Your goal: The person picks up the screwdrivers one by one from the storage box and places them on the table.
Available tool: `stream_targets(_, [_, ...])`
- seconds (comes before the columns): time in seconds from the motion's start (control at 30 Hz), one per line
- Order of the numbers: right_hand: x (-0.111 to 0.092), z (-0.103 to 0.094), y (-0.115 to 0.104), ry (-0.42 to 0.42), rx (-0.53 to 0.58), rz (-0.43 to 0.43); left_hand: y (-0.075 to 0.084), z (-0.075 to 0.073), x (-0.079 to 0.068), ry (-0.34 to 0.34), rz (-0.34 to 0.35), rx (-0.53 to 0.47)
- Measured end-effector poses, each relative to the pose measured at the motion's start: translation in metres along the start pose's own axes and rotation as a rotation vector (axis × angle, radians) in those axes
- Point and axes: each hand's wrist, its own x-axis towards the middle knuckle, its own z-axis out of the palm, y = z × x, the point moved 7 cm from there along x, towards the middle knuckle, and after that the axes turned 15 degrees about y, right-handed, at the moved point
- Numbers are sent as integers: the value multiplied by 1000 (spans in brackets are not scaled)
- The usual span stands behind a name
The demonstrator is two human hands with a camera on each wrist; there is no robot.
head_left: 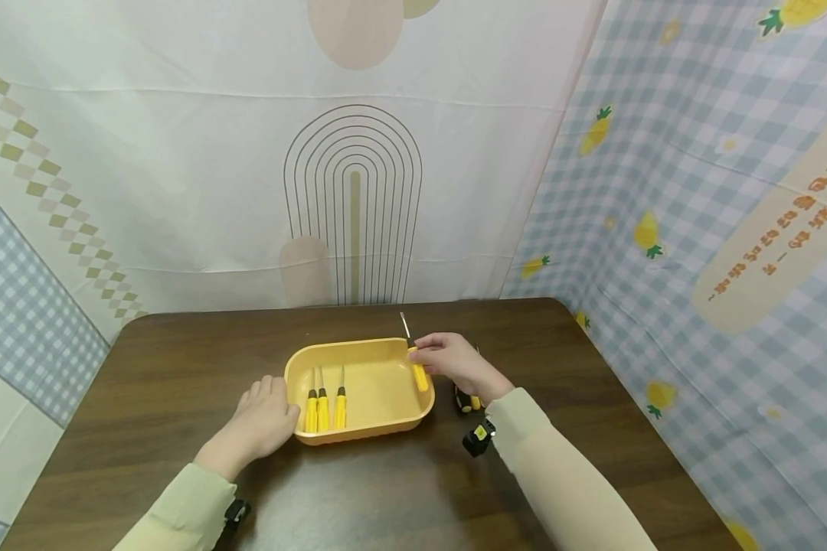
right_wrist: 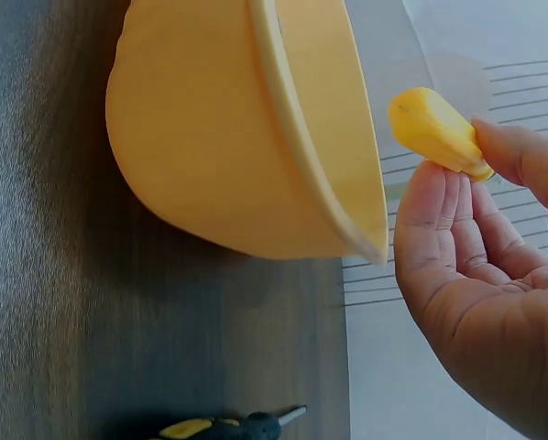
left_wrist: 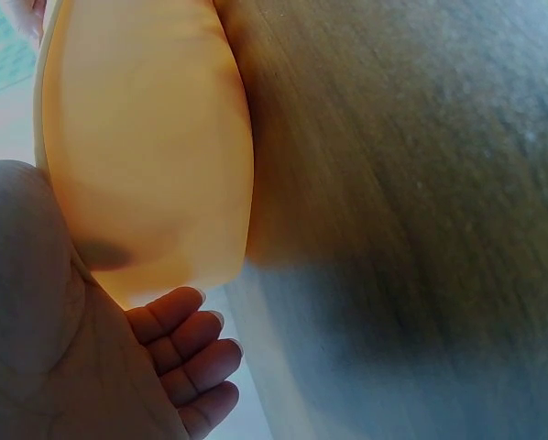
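Observation:
A yellow plastic tray (head_left: 379, 425) stands on the table. Inside its left half lie a first screwdriver (head_left: 312, 412), a second screwdriver (head_left: 323, 412) and a third screwdriver (head_left: 341, 409), yellow-handled with tips pointing away. My left hand (head_left: 265, 417) holds the tray's left end, thumb at the rim and fingers along the outside. Above the tray's right end my right hand (head_left: 455, 360) pinches another yellow screwdriver (head_left: 420, 371) between thumb and fingertips, its shaft tilted up and away. In the right wrist view only that screwdriver's yellow handle (right_wrist: 430, 128) shows.
Right of the tray, partly hidden under my right wrist, black-and-yellow tools (head_left: 465, 399) lie on the table; one shows a metal shaft (right_wrist: 293, 414) in the right wrist view. The dark wooden table (head_left: 358, 490) backs onto a patterned cloth (head_left: 207, 191).

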Motion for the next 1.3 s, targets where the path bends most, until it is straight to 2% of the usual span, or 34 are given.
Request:
stream_targets(0.3, [1, -19, 4, 23, 30, 17, 0, 0, 0, 0, 2, -3])
stream_targets(0.73, [0, -67, 26, 126, -76, 57, 0, 0, -1, -6, -3, -7])
stream_targets(1.07, [-1, -106, 51, 153, -52, 69, 0, 0, -1, -13, -7, -8])
stream_targets(1.3, [-2, -125, 62, 207, -127, 66, 0, 1, -1, -14, -6, -6])
